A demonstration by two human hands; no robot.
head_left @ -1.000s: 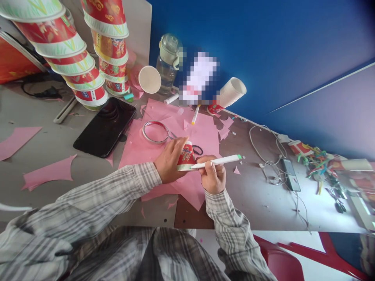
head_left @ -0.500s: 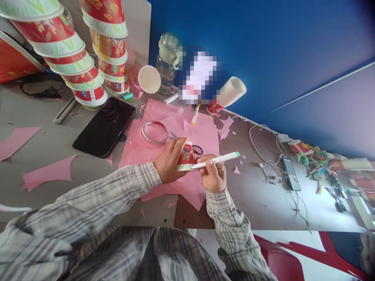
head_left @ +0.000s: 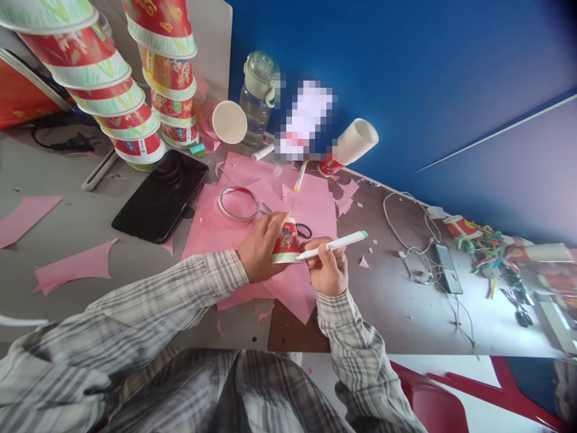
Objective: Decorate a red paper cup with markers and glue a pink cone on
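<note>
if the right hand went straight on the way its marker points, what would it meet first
Most likely the paper cup, at its pale lower band: the marker in the right hand points there, its tip touching or nearly so; depth is unclear.

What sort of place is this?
Most likely a craft workspace: there are tall stacks of patterned red-and-white paper cups, pink paper sheets, and a slim white green-ended marker in the person's right hand.
</note>
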